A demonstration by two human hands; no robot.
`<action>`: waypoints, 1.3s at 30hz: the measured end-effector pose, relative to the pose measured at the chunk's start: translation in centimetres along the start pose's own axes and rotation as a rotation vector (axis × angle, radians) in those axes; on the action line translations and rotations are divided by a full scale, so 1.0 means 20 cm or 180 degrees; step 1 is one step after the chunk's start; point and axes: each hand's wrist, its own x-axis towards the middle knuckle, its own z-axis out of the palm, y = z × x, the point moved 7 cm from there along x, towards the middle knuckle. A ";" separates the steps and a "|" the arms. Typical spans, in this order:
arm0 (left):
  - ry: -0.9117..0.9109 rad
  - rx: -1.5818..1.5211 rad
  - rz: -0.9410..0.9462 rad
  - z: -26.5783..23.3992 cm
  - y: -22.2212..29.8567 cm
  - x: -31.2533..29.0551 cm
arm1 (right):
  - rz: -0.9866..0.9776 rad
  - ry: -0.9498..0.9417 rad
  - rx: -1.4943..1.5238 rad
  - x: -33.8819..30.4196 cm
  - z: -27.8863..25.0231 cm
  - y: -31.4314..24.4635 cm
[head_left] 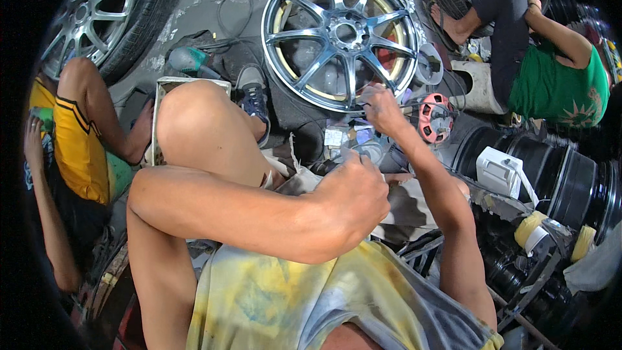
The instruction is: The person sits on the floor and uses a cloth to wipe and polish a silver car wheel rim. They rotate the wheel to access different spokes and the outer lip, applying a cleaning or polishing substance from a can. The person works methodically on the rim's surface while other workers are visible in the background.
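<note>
A shiny silver multi-spoke wheel rim lies face up in front of me. At its near edge, my right hand reaches with bent fingers pressed together against the rim's lip. Whatever is pinched in them is too small to name. Closer to my body, my left hand is curled into a fist above my lap, apart from the rim. A thin greyish edge shows at its fingertips, but I cannot make out what it is. Small papers and scraps lie on the floor just below the rim, beside a round pink-red part.
A green power tool with a cord lies left of the rim. A tyre with a silver wheel stands far left. One person in yellow shorts sits left, another in a green shirt right. Black rims carry a white box.
</note>
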 end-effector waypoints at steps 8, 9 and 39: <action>0.0172 -0.0052 -0.0153 0.00 -0.01 -0.08 | 0.0314 -0.0702 0.0111 0.07 0.01 0.09; 0.0421 -0.0026 -0.0119 -0.01 -0.01 -0.09 | 0.0268 -0.0674 0.0236 0.05 0.00 0.09; 0.0160 -0.0436 -0.0073 0.01 -0.01 -0.06 | 0.0604 -0.0009 0.0064 -0.20 -0.06 -0.17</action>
